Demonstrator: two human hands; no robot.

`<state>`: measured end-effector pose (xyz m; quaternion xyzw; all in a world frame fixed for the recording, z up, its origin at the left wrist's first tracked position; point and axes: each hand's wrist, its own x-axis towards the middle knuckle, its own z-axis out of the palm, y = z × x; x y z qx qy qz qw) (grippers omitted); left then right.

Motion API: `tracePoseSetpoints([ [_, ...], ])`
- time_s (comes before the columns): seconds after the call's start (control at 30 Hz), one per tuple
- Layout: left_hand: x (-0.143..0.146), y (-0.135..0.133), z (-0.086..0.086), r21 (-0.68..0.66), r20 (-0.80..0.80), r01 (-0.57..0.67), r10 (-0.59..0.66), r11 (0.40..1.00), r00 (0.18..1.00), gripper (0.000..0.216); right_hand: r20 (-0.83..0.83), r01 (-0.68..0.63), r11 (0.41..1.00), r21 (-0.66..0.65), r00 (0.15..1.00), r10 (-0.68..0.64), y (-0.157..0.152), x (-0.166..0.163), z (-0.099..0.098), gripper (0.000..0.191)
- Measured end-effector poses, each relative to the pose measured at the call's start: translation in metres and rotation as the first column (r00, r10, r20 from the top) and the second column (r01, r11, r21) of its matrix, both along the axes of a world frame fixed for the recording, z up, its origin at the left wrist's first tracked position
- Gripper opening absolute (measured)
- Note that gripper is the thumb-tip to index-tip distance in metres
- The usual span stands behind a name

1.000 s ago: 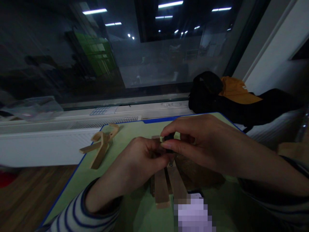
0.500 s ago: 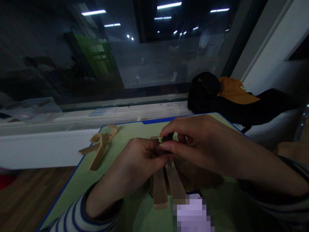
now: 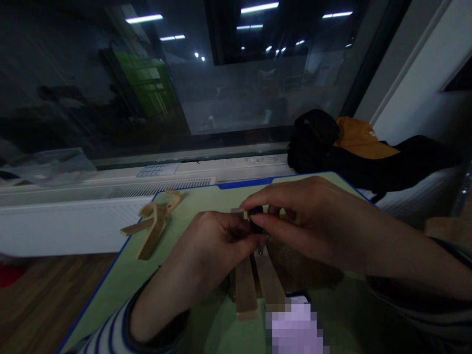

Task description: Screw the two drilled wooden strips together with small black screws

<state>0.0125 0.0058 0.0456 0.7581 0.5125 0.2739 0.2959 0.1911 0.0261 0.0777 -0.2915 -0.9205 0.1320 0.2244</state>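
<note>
In the middle of the head view, my right hand (image 3: 295, 209) reaches in from the right. Its thumb and index finger are closed around a small black knob-like piece (image 3: 256, 219). Just beside it, my left hand (image 3: 224, 241) is closed, thumb and fingertips pressed together; what they pinch is hidden. Beneath the hands lie two light wooden slats, a left slat (image 3: 246, 292) and a right slat (image 3: 270, 280), running towards me. A small shiny metal part (image 3: 261, 248), perhaps a bolt end, shows on the right slat below my left thumb.
A few joined wooden pieces (image 3: 153, 228) lie at the green table's (image 3: 199, 196) left edge. A brown surface or block (image 3: 309, 270) sits under my right hand. A pixelated purple patch (image 3: 295, 329) is at the front. Behind are a radiator (image 3: 73, 221), a black bag (image 3: 313, 142) and an orange cap (image 3: 361, 137).
My right thumb and index finger have shifted slightly on the black piece, so more of it shows. My left hand stays almost in place.
</note>
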Motion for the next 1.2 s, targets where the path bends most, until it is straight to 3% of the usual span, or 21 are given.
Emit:
tracePoseSetpoints([
  [0.57, -0.0044, -0.0012, -0.0027, -0.066, -0.064, -0.015, 0.011, 0.998, 0.998, 0.018, -0.019, -0.049, 0.998, -0.032, 0.999, 0.048, 0.0001, 0.0009, 0.0008, 0.019],
  [0.83, -0.0076, 0.0021, -0.0025, -0.125, -0.009, 0.059, -0.061, 0.99, 0.998, 0.016, -0.038, -0.072, 0.996, -0.051, 0.997, 0.07, -0.0007, 0.0017, 0.001, 0.012],
  [1.03, -0.0061, 0.0031, 0.0022, -0.152, -0.013, 0.067, -0.069, 0.986, 0.998, 0.016, -0.031, -0.05, 0.998, -0.037, 0.998, 0.049, -0.0009, 0.0008, 0.0006, 0.019],
  [1.2, -0.0045, 0.0037, 0.0019, -0.147, -0.03, 0.104, -0.11, 0.984, 0.993, 0.017, -0.027, -0.018, 0.994, -0.105, 1.0, 0.016, -0.0014, -0.0006, 0.0005, 0.018],
])
